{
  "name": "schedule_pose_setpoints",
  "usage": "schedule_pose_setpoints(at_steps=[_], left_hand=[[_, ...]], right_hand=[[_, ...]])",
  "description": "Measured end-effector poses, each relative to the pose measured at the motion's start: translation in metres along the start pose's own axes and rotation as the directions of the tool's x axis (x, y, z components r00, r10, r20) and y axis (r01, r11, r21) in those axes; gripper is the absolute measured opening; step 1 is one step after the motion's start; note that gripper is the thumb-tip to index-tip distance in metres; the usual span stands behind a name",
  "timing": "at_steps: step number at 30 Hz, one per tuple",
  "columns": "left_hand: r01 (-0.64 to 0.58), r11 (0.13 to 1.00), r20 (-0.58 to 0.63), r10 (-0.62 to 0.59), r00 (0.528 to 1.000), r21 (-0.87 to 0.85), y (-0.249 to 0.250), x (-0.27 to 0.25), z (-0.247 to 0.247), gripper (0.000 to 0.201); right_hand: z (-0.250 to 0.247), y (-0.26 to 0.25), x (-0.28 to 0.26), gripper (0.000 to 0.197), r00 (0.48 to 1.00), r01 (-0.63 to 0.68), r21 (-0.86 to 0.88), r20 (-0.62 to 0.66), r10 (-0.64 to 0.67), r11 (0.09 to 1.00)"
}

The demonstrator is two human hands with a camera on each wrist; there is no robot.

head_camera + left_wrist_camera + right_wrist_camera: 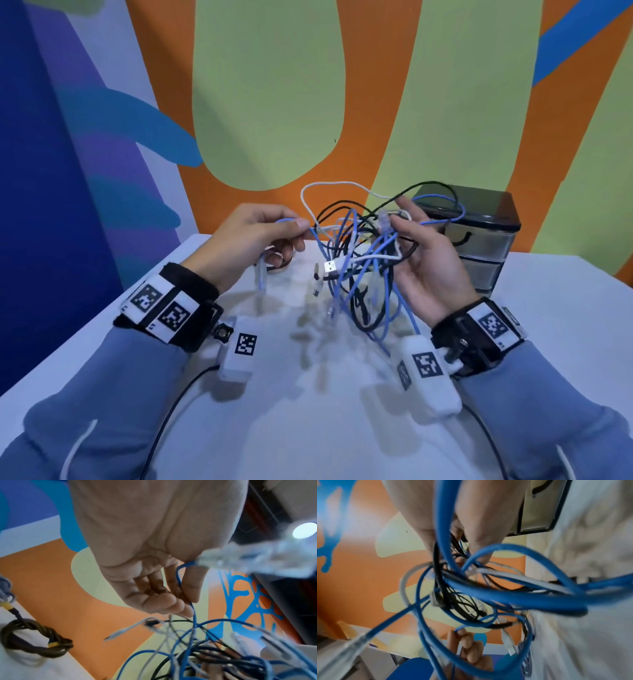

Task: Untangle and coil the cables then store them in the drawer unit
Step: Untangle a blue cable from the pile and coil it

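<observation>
Our left hand (pixel 253 236) pinches a thin blue cable (pixel 318 240); our right hand (pixel 424 260), fingers loosely curled, cradles the looping tangle (pixel 359 260) above the white table (pixel 308 411).

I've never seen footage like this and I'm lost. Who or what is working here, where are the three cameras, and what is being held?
No machine: a person with cameras strapped to the head and both wrists. The head view looks down on a white table. The left hand pinches a blue cable pulled from the tangle of cables, which the right hand holds up. The drawer unit stands behind. The two close pictures look along each hand. One coiled dark cable lies on the table.
</observation>
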State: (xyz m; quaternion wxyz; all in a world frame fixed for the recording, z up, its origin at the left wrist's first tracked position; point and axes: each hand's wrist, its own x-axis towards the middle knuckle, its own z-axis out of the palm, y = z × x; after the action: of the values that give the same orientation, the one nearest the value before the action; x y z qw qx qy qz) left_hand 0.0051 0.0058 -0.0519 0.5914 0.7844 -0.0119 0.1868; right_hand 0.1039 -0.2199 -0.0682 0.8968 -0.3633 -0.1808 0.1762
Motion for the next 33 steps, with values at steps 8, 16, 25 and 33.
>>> schedule_pose_setpoints(at_steps=[8,16,25,33], left_hand=[[0.056,0.989,-0.195,-0.082,0.977,-0.135,0.005,0.003,-0.003,0.028],[0.1,0.975,-0.338,-0.164,0.927,-0.199,0.007,0.004,-0.01,0.027],[0.217,0.974,-0.229,-0.227,0.947,-0.069,0.005,0.001,-0.009,0.018],[0.164,0.952,-0.122,-0.201,0.972,-0.26,0.007,0.001,-0.003,0.017]], right_hand=[[0.0,0.009,-0.002,0.049,0.997,-0.073,-0.547,-0.022,0.073,0.834],[-0.005,0.016,-0.001,0.095,0.991,-0.032,-0.889,-0.088,-0.102,0.457],[0.003,0.008,-0.013,0.066,0.984,0.054,-0.932,-0.012,-0.178,0.359],[0.033,0.013,-0.048,0.076,0.872,0.281,-0.949,0.314,0.375,0.14]])
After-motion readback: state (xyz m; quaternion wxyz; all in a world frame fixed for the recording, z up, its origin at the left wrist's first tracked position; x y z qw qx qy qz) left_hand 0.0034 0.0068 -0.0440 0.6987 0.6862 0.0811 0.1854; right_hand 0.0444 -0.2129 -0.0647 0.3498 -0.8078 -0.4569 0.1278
